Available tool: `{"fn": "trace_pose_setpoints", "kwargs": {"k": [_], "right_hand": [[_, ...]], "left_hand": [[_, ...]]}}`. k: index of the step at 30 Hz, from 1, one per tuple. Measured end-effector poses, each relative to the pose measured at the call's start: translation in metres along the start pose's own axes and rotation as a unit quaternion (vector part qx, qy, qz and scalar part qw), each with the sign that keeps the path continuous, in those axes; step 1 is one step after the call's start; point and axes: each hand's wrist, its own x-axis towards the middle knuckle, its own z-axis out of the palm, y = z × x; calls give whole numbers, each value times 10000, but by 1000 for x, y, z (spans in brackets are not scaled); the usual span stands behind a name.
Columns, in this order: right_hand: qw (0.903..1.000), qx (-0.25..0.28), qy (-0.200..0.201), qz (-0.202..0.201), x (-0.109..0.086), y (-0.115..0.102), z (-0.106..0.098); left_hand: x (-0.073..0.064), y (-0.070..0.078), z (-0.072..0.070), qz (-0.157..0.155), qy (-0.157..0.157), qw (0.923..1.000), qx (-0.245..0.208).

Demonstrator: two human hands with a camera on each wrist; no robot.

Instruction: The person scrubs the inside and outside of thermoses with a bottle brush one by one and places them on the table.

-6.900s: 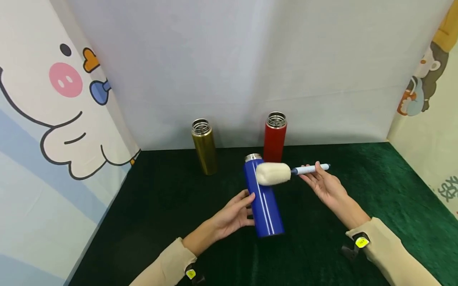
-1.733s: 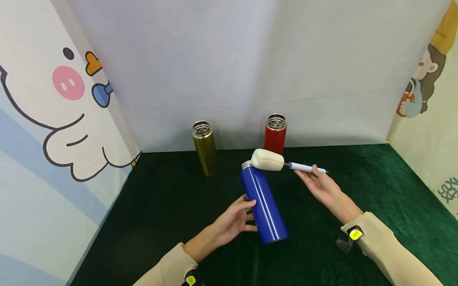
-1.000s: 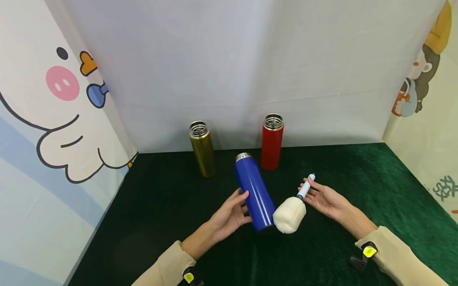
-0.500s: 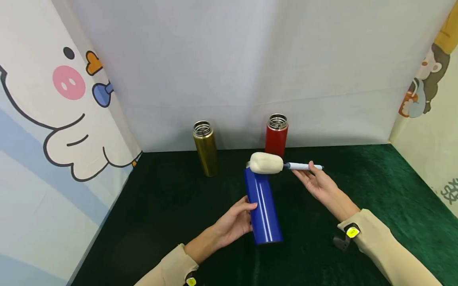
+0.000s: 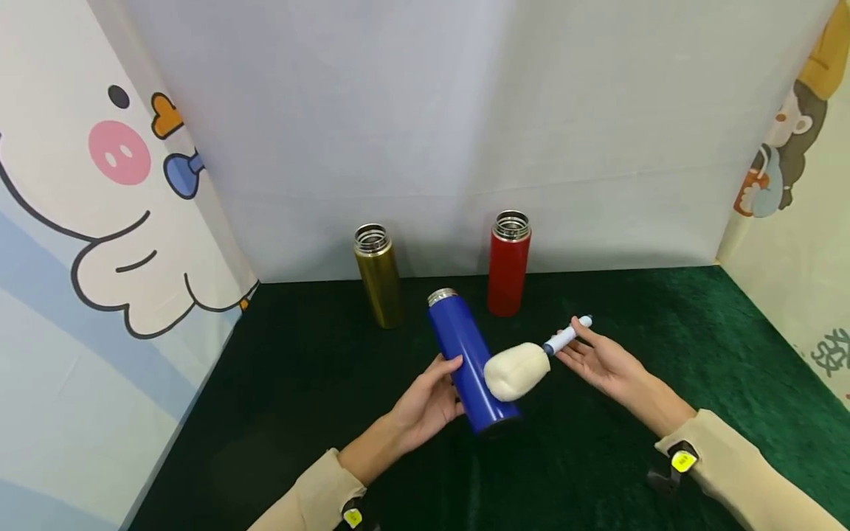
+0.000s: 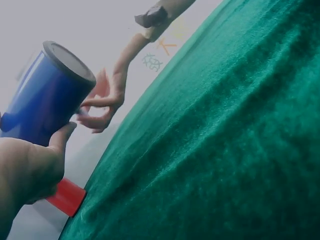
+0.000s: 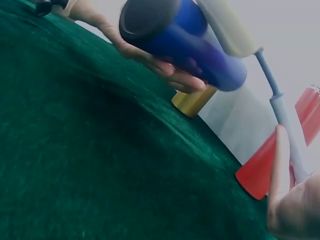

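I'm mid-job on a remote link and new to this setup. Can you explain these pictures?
There is no machine arm here: a person works with two bare hands. The head view comes from a camera worn on the head, looking forward and down; each wrist view comes from that wrist's own camera. On the dark green velvety cloth stand a shiny gold cylindrical bottle and a red cylindrical bottle, both uncapped. The left hand holds a glossy blue cylindrical bottle, tilted. The right hand holds the slim pale handle of a brush whose rounded cream head is at the blue bottle's side.
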Motion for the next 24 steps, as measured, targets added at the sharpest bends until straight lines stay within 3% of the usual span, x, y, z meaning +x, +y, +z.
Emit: {"fn": "trace_pose_setpoints", "kwargs": {"k": [5, 8, 13, 16, 20, 24], "right_hand": [[9939, -1067, -153, -222, -6, -4, -5], [9911, -1276, -129, -370, -5, -8, -5], [9985, -242, -135, -477, 2, -14, 0], [9968, 435, -235, -623, 6, -14, 3], [9917, 902, -269, -874, 10, -12, 7], [9886, 1211, -250, -855, 10, -10, 8]], "left_hand": [[3, 0, 0, 89, 249, 9996, -84], [4, -2, -1, 0, 257, 9996, -103], [0, -3, -2, -250, 163, 9992, 249], [-1, -5, -1, -391, 43, 9984, 413], [-2, -6, -1, -495, -54, 9980, 379], [-4, -4, -3, -523, -33, 9980, 342]]}}
